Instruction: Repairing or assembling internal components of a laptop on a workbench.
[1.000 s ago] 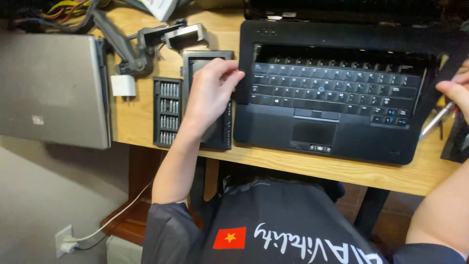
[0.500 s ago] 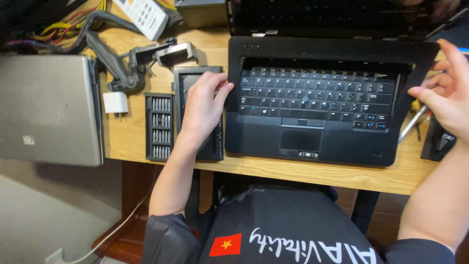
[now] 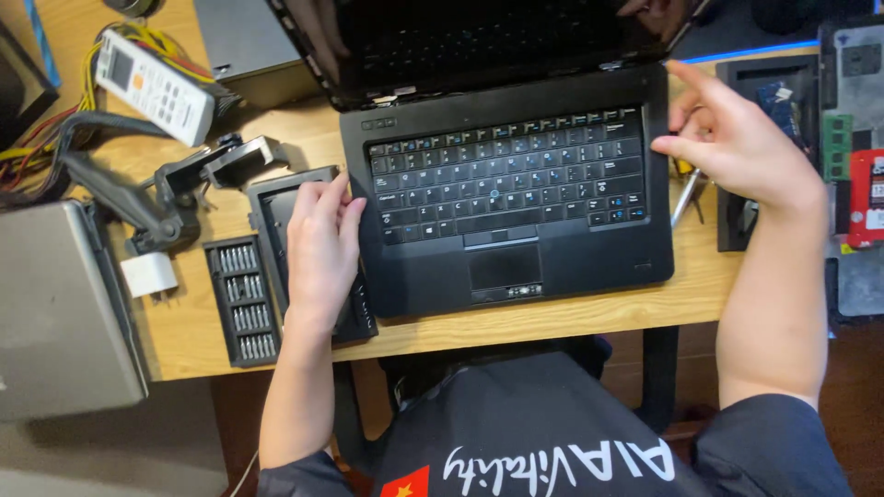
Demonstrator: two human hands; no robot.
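The person sits at a wooden desk with an open black laptop squarely in front; its screen tips back out of the top of the view and its keyboard faces up. The left hand lies palm down on a dark tray-like case just left of the laptop, fingers stretched out flat and close together, gripping nothing; the fingertips reach towards the case's far edge, right beside the laptop's left side. Next to that case, further left, lies a rack of screwdriver bits in neat rows; beyond it sit a small white adapter and the corner of a closed silver laptop. The right hand hovers at the laptop's right edge, near the top corner of the keyboard, fingers loosely spread and half curled, thumb towards the keys; it holds nothing that I can see. Just under it, on the desk, a slim screwdriver lies beside the laptop. At the back left rest a white remote control, a black bracket and a tangle of coloured cables; on the far right lie a black tray and a red flat part.
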